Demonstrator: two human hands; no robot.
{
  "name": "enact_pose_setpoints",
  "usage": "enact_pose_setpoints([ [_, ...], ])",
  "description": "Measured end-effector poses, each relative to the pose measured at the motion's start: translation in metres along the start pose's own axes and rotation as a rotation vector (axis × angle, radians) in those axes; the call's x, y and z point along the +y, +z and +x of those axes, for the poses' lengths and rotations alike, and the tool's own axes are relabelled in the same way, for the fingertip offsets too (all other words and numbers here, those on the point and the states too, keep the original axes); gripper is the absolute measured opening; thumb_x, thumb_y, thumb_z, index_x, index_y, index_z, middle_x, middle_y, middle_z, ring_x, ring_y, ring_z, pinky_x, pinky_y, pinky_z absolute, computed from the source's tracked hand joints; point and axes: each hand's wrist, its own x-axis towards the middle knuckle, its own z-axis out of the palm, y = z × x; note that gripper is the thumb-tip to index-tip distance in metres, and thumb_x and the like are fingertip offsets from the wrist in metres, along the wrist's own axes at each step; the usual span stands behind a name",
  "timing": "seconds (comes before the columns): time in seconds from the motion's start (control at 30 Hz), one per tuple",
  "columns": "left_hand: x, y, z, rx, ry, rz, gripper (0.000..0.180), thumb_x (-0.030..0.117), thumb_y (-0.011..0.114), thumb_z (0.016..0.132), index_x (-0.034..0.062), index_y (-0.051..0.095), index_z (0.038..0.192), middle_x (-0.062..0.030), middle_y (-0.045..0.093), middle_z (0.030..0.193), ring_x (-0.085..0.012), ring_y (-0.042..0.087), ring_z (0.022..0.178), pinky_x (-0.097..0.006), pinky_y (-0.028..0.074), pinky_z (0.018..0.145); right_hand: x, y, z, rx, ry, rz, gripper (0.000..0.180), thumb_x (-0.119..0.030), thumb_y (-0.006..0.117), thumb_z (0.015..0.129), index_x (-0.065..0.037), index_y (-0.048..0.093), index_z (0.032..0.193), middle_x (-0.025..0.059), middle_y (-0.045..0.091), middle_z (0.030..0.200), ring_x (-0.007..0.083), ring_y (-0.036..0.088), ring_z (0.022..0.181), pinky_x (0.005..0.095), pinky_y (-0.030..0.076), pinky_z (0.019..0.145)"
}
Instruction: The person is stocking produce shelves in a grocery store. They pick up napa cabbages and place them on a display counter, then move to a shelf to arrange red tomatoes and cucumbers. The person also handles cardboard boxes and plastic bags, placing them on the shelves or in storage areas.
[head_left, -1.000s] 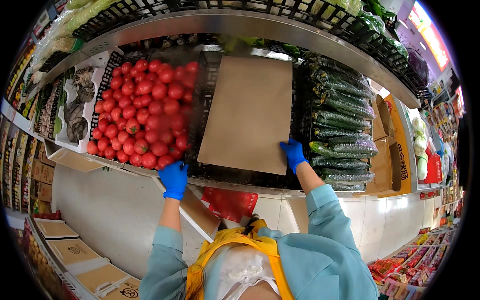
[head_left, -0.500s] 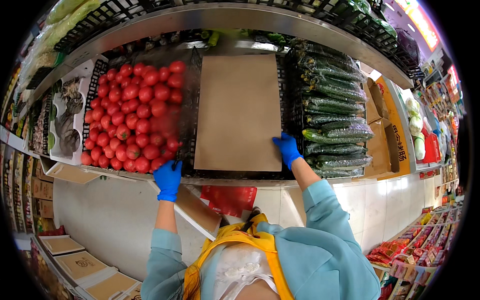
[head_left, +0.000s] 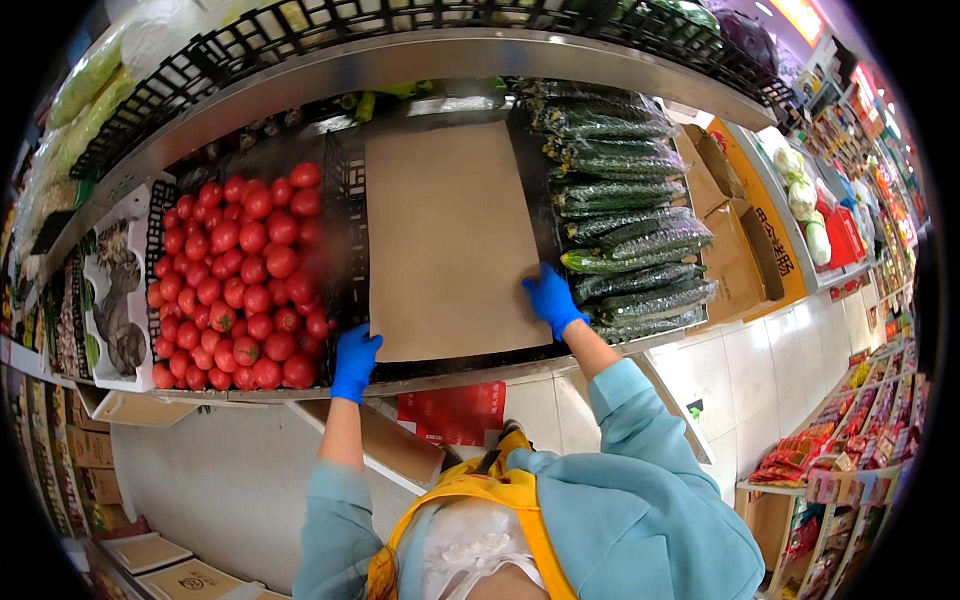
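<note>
A flat brown cardboard sheet [head_left: 445,240] lies over a black crate between the tomatoes and the cucumbers. My left hand [head_left: 355,362], in a blue glove, is at the sheet's near left corner, thumb apart from the other fingers and nothing seen in it. On the sheet's right edge is my right hand [head_left: 553,300], also blue-gloved, its thumb over the cardboard and its other fingers curled beside the edge. Red tomatoes [head_left: 240,270] fill the space left of the sheet. Plastic-wrapped cucumbers [head_left: 635,240] lie stacked to its right, close to my right hand.
A metal shelf edge [head_left: 400,65] crosses the far side, with black crates [head_left: 250,40] above it. A white foam box [head_left: 118,310] stands beyond the tomatoes, and cardboard boxes [head_left: 735,250] beyond the cucumbers. Below the stand, a red printed sheet [head_left: 450,413] lies on the floor.
My left hand has moved right, from beside the tomatoes to the cardboard sheet's near left corner. My right hand stays at its right edge. The whole view has shifted and turned slightly.
</note>
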Motion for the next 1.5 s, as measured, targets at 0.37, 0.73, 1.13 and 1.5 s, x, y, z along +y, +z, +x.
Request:
enact_pose_setpoints([
  [0.37, -0.032, 0.004, 0.028, 0.22, 0.243, 0.542, 0.024, 0.009, 0.054, 0.073, 0.0012, 0.063, 0.094, -0.0204, 0.063, 0.083, -0.0315, 0.062, 0.072, -0.036, 0.048, 0.065, 0.017, -0.082, -0.139, 0.153, -0.106, 0.29, 0.033, -0.007, 0.05, 0.088, -0.002, 0.051, 0.121, 0.0137, 0.058, 0.114, 0.0207, 0.056, 0.102, 0.0303, 0.043, 0.089],
  [0.73, -0.002, 0.04, -0.001, -0.123, -0.005, 0.988, 0.036, 0.03, 0.061, 0.072, 0.0015, 0.061, 0.094, -0.0211, 0.061, 0.092, -0.037, 0.058, 0.086, -0.042, 0.047, 0.075, 0.085, -0.117, -0.163, 0.113, -0.008, 0.564, 0.026, -0.003, 0.044, 0.091, 0.0, 0.056, 0.113, 0.0114, 0.059, 0.112, 0.0179, 0.057, 0.1, 0.0289, 0.046, 0.085],
  [1.13, -0.057, 0.106, -0.246, 0.874, -0.236, 0.902, 0.095, 0.051, 0.068, 0.067, 0.0194, 0.019, 0.142, -0.0164, 0.021, 0.144, -0.0408, 0.023, 0.128, -0.064, 0.014, 0.098, 0.135, -0.083, -0.247, -0.23, 0.05, 0.405, 0.025, -0.011, 0.045, 0.092, 0.002, 0.057, 0.11, 0.0093, 0.06, 0.101, 0.0148, 0.057, 0.087, 0.0278, 0.047, 0.08],
  [1.5, -0.24, 0.106, -0.382, 0.805, -0.452, 0.259, 0.108, 0.062, 0.067, 0.062, 0.0128, 0.014, 0.142, -0.0155, 0.024, 0.143, -0.0336, 0.025, 0.131, -0.062, 0.011, 0.101, 0.19, 0.133, -0.348, -1.121, -0.09, 0.16, 0.055, -0.013, 0.054, 0.088, -0.006, 0.031, 0.137, 0.0134, 0.045, 0.129, 0.0206, 0.046, 0.115, 0.0306, 0.039, 0.093],
])
